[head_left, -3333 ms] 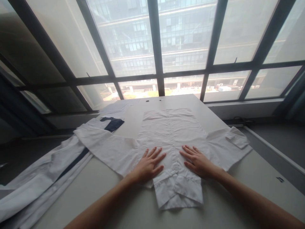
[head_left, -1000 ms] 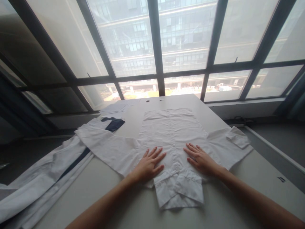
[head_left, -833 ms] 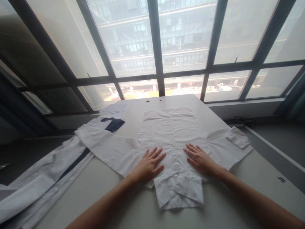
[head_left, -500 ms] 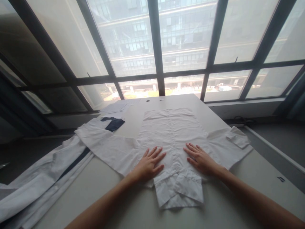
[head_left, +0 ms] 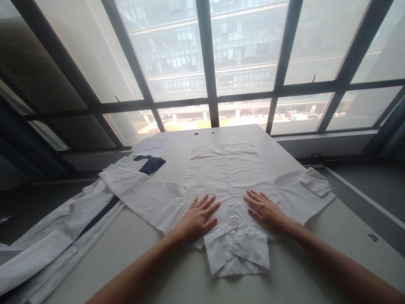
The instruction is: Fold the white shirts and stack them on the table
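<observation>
A white shirt (head_left: 228, 169) lies spread on the white table, its hem toward the window and its collar (head_left: 240, 251) nearest me. Both sleeves stretch out sideways, and the right one ends in a folded cuff (head_left: 316, 182). On the left of the front placket my left hand (head_left: 199, 217) rests flat, fingers spread. My right hand (head_left: 265, 210) lies on the other side of the placket, also flat with fingers apart. Neither hand grips the cloth. Small wrinkles run along the middle of the shirt.
White and dark garments (head_left: 72, 219) are piled along the table's left side, overlapped by the left sleeve. A dark blue cloth (head_left: 152, 164) lies behind that sleeve. The white table (head_left: 341, 240) reaches toward large framed windows (head_left: 247, 46). A small dark mark (head_left: 373, 237) is at the right edge.
</observation>
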The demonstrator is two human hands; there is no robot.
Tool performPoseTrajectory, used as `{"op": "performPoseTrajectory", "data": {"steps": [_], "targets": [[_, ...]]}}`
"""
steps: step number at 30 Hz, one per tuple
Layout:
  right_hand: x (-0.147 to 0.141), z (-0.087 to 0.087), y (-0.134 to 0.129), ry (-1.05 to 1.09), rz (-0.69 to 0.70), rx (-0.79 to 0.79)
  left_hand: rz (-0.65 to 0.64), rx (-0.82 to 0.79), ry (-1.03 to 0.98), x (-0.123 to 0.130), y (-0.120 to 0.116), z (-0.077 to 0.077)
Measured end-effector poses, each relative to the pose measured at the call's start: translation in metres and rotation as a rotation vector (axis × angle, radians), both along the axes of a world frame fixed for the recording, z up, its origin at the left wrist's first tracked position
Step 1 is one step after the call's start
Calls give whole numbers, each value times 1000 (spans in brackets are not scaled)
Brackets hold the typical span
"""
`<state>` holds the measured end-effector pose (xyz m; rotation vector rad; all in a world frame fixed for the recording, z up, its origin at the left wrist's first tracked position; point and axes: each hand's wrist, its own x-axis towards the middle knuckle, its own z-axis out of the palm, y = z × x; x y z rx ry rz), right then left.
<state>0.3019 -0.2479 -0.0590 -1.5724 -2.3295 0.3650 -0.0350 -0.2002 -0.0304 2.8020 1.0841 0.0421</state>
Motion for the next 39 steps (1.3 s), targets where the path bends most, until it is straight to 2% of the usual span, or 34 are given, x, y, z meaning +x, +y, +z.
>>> {"op": "performPoseTrajectory", "data": {"steps": [14,18,21,24,27,29,31,33,35,37,39], "targets": [[-1,0,-1,-13,-16,13,1,10,6,0,0,0],[6,-4,2,-53,-178,32,-2,7,4,0,0,1],[20,-9,6,-76,-357,60,-2,5,6,0,0,2],[36,-11,9,-43,-469,108,-3,8,4,0,0,2],[39,-4,11,180,-503,182,-2,10,-3,0,0,0],[31,6,9,496,-447,143,1,9,-4,0,1,-1],[17,16,4,921,-300,-68,-1,6,-5,0,1,-2],[2,23,-2,1303,-107,-390,-4,8,-7,0,1,-2],[-9,26,-7,1530,5,-672,-4,13,-10,0,1,-1],[-11,24,-6,1642,-29,-827,-2,17,-9,0,1,-2],[-3,21,0,1726,-159,-837,-3,21,-7,-1,2,-2]]}}
